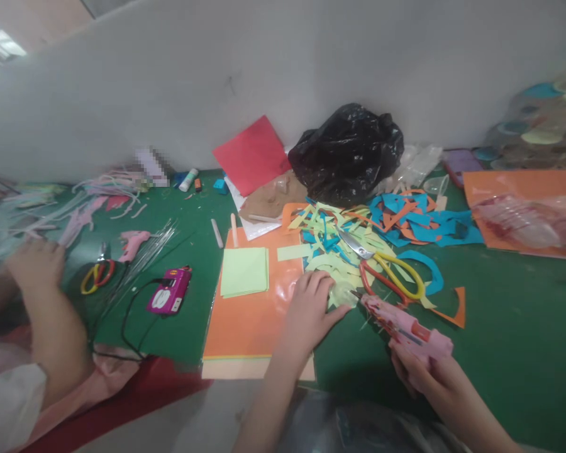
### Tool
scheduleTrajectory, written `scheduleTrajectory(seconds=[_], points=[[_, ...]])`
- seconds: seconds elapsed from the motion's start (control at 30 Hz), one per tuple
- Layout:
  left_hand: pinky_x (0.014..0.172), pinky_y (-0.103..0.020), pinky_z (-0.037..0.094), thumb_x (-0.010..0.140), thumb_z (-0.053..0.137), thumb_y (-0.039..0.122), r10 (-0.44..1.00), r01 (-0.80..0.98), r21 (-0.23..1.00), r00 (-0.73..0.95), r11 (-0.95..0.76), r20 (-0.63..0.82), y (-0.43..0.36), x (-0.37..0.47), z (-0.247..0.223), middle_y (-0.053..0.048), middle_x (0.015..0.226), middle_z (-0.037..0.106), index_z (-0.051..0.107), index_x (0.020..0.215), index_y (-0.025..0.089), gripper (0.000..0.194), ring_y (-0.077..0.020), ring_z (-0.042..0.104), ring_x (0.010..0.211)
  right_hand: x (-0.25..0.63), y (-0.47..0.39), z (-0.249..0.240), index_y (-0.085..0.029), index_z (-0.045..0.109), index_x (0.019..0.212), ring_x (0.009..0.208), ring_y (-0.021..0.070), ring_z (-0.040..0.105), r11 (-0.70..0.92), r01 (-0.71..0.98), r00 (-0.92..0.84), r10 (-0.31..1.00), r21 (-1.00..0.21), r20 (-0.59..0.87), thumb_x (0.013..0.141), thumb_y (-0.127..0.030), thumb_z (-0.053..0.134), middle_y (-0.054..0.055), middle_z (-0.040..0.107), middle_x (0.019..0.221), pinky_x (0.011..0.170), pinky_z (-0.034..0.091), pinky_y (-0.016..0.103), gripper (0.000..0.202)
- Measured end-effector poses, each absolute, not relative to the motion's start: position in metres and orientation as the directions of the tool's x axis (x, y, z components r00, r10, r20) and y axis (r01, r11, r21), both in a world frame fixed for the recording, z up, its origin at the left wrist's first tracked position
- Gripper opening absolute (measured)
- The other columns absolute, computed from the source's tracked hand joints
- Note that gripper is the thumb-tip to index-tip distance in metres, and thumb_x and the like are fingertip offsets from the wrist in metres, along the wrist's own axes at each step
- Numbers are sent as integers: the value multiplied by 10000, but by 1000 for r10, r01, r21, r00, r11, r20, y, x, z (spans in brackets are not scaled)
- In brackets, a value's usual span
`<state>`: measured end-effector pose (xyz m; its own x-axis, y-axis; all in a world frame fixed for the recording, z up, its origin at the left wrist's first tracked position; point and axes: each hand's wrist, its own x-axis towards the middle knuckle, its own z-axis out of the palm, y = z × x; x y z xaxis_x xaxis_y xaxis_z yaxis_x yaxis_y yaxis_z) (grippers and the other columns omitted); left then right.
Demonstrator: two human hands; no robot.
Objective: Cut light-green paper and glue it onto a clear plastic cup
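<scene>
My right hand (417, 371) is wrapped round the handle of a pink glue gun (410, 327). The gun's dark nozzle points left, close to a small translucent pale piece (343, 294). That piece sits between the thumb and fingers of my left hand (311, 308), which steadies it beside the orange sheets; its exact kind is hard to make out. Just beyond the glue gun lie scissors (387, 270) with red and yellow handles, on a heap of pale green paper scraps (358, 236).
Pale green squares (244, 272) rest on a stack of orange sheets (238, 327). A black plastic bag (349, 154) stands against the wall, near a red sheet (251, 154). At left are a co-worker's hand (38, 258), another glue gun (133, 244), more scissors (98, 274) and a purple box (170, 290).
</scene>
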<state>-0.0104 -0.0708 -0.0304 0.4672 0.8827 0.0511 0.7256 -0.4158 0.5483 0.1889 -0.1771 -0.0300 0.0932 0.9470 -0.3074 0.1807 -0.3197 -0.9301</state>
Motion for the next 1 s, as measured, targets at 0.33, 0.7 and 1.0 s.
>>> scheduleTrajectory(seconds=[0.33,0.7,1.0], points=[[1046,-446,448,885,689,441,884,725,547,462,-418,63,-71,-10,-30,-70,1259,598,534,1146,207,383,-266,504,1217,198,-181,-48,-155,697,924,453,134,501,-278,113,41,961,-954,-275,906,-629,555,14,575,623,430,425,257,495],[1051,-430,446,912,652,445,879,725,528,467,-443,96,-72,-9,-33,-73,1237,598,538,1140,199,354,-259,498,1218,198,-183,-66,-159,732,952,482,146,494,-265,210,43,964,-941,-262,883,-621,588,33,606,621,423,424,248,489],[1033,-441,463,913,644,466,876,719,525,469,-455,117,-71,-10,-35,-75,1215,605,542,1130,216,346,-261,512,1203,198,-186,-72,-174,737,930,487,136,469,-269,282,56,963,-921,-265,912,-579,571,8,576,603,454,396,248,439]])
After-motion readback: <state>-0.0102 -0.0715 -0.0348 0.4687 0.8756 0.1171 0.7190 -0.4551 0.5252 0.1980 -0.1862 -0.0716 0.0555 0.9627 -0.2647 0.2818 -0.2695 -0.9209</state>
